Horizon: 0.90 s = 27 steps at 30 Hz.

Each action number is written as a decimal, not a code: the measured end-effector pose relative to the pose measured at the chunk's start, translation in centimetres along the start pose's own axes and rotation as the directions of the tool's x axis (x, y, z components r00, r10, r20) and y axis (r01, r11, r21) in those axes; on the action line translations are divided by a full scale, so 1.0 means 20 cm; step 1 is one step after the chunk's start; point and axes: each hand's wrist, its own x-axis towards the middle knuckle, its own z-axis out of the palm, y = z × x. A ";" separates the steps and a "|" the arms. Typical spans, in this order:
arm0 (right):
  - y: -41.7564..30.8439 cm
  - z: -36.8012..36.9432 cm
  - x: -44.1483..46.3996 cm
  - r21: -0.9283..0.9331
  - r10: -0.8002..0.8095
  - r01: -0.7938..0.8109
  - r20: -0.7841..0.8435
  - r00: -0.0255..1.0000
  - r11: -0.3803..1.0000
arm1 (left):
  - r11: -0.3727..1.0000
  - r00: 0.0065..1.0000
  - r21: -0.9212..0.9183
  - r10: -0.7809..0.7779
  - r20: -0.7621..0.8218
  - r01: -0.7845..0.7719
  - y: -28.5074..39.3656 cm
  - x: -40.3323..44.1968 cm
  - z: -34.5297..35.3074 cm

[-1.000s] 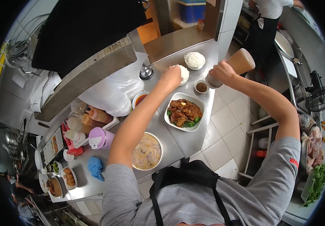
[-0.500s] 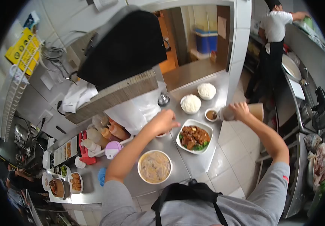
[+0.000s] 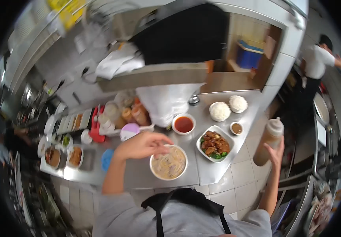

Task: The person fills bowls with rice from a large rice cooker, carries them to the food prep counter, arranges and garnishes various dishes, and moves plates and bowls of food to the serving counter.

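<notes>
My right hand [image 3: 275, 154] grips a clear squeeze bottle [image 3: 268, 142] of brown sauce, held upright and slightly tilted off the counter's right edge. Fingers loosely spread, my left hand [image 3: 146, 144] hovers at the upper left of a white bowl with noodle soup [image 3: 169, 165], holding nothing. To the right, saucy meat with greens [image 3: 214, 145] fills a square white dish. Behind that dish are a small cup of brown sauce [image 3: 236, 128] and two bowls of white rice [image 3: 220, 111]. A bowl of red sauce [image 3: 183, 124] sits behind the soup.
Sauce bottles [image 3: 139, 114] and a purple lid [image 3: 129, 131] crowd the left back, beside a red holder [image 3: 97, 125]. A blue item [image 3: 107, 159] and containers of food [image 3: 75, 155] lie farther left. A shelf [image 3: 154, 76] overhangs the counter. A co-worker [image 3: 315, 63] stands at the far right.
My right hand has drawn the squeeze bottle back from the small sauce cup and turned it upright. My left hand has moved left toward the soup, uncovering the red sauce. The view has shifted.
</notes>
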 end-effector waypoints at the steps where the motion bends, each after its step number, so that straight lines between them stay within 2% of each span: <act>1: -0.19 -0.02 -0.01 0.084 -0.038 0.031 0.079 0.996 0.996 | 1.000 1.000 -0.009 0.008 -0.015 -0.009 0.04 -0.03 0.02; 2: -0.34 -0.01 -0.02 0.171 -0.077 0.049 0.159 0.984 0.984 | 0.991 0.990 0.017 0.135 -0.045 -0.135 0.02 -0.03 0.04; 4: -0.49 0.01 -0.08 0.312 -0.124 0.049 0.224 0.967 0.949 | 0.977 0.973 0.039 0.214 -0.090 -0.211 0.11 -0.06 0.09; 5: -0.61 0.09 -0.13 0.413 -0.162 0.062 0.212 0.964 0.908 | 0.896 0.878 0.030 0.440 -0.189 -0.443 0.04 -0.03 0.14; 8: -1.15 0.44 -0.24 0.596 -0.269 -0.001 0.365 0.891 0.803 | 0.965 0.958 0.138 0.245 -0.147 -0.225 0.12 -0.19 0.15; 11: -1.43 0.81 -0.32 0.516 -0.285 -0.047 0.546 0.788 0.855 | 0.887 0.825 0.315 0.440 -0.354 -0.338 -0.01 -0.38 0.08; 12: -1.54 0.96 -0.34 0.488 -0.290 -0.058 0.605 0.742 0.871 | 0.908 0.809 0.314 0.398 -0.433 -0.278 -0.05 -0.47 0.04; 14: -1.76 1.29 -0.43 0.504 -0.384 0.043 0.597 0.704 0.863 | 0.944 0.763 0.296 0.296 -0.575 -0.143 -0.15 -0.68 -0.07; 15: -1.85 1.47 -0.46 0.561 -0.508 0.169 0.528 0.681 0.810 | 0.949 0.704 0.305 0.268 -0.658 -0.075 -0.21 -0.77 -0.13; 16: -1.93 1.64 -0.48 0.611 -0.626 0.294 0.447 0.639 0.735 | 0.922 0.606 0.383 0.333 -0.722 -0.051 -0.30 -0.85 -0.22; 18: -2.03 1.96 -0.51 0.627 -0.699 0.397 0.353 0.622 0.670 | 0.856 0.378 0.516 0.467 -0.799 0.034 -0.51 -1.03 -0.38; 21: -2.17 2.37 -0.49 0.479 -0.816 0.684 0.135 0.561 0.550 | 0.961 0.173 0.272 0.260 -0.950 0.045 -0.76 -1.44 -0.48; 22: -2.18 2.51 -0.47 0.470 -0.818 0.703 0.080 0.569 0.534 | 0.989 0.099 0.150 0.148 -0.984 0.012 -0.84 -1.58 -0.46; 24: -2.18 2.75 -0.40 0.341 -0.858 0.808 -0.010 0.513 0.479 | 0.997 -0.011 -0.047 -0.046 -0.999 0.060 -1.00 -1.81 -0.38; 26: -2.14 2.97 -0.31 0.293 -0.856 0.816 0.017 0.517 0.499 | 0.977 -0.071 -0.215 -0.214 -0.974 0.003 -1.28 -1.96 -0.24; 27: -2.13 3.07 -0.27 0.258 -0.823 0.789 0.047 0.566 0.557 | 0.950 -0.067 -0.308 -0.305 -0.950 0.052 -1.41 -2.03 -0.15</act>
